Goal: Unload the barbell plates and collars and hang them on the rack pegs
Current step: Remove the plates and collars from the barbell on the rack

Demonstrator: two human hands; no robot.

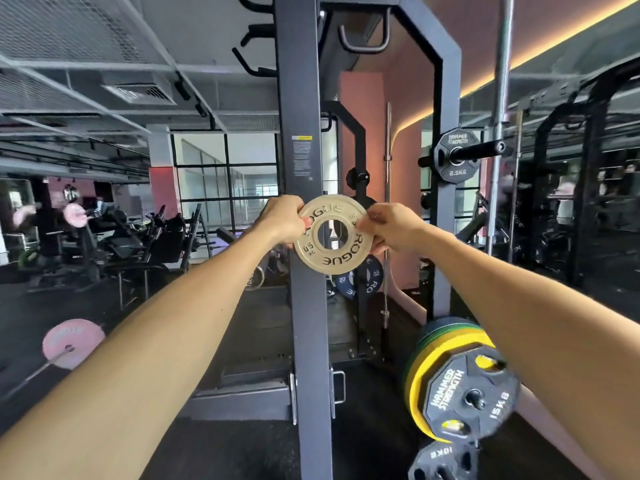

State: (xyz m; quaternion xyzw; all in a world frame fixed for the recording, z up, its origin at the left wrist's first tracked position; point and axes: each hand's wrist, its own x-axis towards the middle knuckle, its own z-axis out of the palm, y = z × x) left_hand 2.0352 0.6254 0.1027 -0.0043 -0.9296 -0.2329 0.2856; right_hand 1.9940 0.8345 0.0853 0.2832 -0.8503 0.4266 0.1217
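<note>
Plate [334,234]: you hold a small cream disc with black lettering and a round centre hole, up in front of the dark steel rack post [304,202]. Your left hand [284,220] and right hand [391,230] pinch opposite rims. Lower right, stacked plates [464,386] sit beside a post.
</note>
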